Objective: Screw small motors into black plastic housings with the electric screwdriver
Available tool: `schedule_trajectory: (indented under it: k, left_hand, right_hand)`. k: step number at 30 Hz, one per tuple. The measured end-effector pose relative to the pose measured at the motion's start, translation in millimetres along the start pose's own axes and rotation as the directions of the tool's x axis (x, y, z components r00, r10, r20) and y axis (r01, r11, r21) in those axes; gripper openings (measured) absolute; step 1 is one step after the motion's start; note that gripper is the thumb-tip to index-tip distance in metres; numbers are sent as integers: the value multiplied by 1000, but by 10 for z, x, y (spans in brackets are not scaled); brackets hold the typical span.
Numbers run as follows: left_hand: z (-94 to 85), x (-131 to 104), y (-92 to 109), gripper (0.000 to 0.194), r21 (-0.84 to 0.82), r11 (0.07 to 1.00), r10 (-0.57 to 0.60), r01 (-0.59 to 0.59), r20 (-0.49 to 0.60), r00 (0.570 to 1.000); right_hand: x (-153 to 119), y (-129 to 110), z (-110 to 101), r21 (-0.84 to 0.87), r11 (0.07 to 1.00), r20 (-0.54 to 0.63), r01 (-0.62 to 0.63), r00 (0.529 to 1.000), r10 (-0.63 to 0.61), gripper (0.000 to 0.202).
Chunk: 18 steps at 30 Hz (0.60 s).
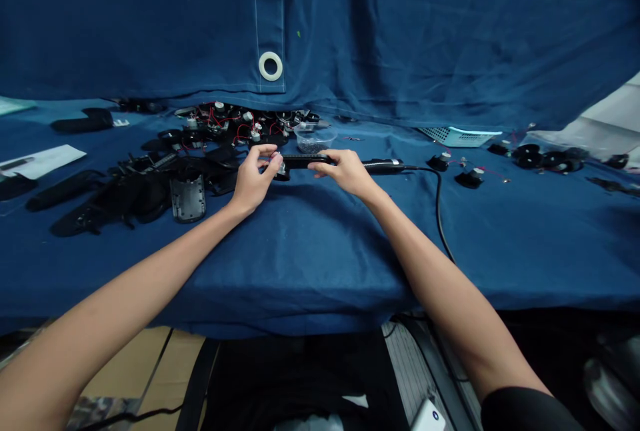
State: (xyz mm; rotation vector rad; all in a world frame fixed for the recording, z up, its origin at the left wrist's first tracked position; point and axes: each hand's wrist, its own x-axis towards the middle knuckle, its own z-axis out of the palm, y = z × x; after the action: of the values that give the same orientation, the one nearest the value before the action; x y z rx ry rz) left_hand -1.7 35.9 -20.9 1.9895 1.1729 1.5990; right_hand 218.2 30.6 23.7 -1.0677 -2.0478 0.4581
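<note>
A plain dark-blue cloth covers the counter (pixel 310 251), black plastic parts (pixel 150 184) carry red wires (pixel 235 126), and a white ring (pixel 271 66) marks the blue curtain (pixel 450 31)

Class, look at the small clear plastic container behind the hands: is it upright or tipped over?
Upright: the clear plastic container stands on its base on the blue cloth, open rim facing up.

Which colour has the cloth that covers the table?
The cloth is dark blue, seen best in the head view.

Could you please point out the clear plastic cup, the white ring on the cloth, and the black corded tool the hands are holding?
Clear plastic cup (pixel 314 138), head view, front wall.
White ring (pixel 271 66), head view, its band.
Black corded tool (pixel 383 166), head view, cable-end barrel.
</note>
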Motion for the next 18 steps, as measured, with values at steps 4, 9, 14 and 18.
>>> schedule_trajectory:
  k: [4,9,14,18]
  left_hand:
    - [27,-38,-4,53,193,981,23,7,-154,988]
    - [105,-67,-25,58,84,991,-89,105,-173,981]
    - [109,-15,-121,55,-13,984,-176,176,-116,978]
    - [86,8,-170,55,-2,978,-208,209,-85,974]
  right_hand:
    - [-28,-84,112,-40,996,-130,-83,988,77,38]
    - [-67,-196,266,-84,996,-216,-33,976,15,43]
    - [-65,-206,328,-113,993,-208,27,977,-50,44]
    - [-62,-194,325,-118,993,-182,29,982,-50,45]
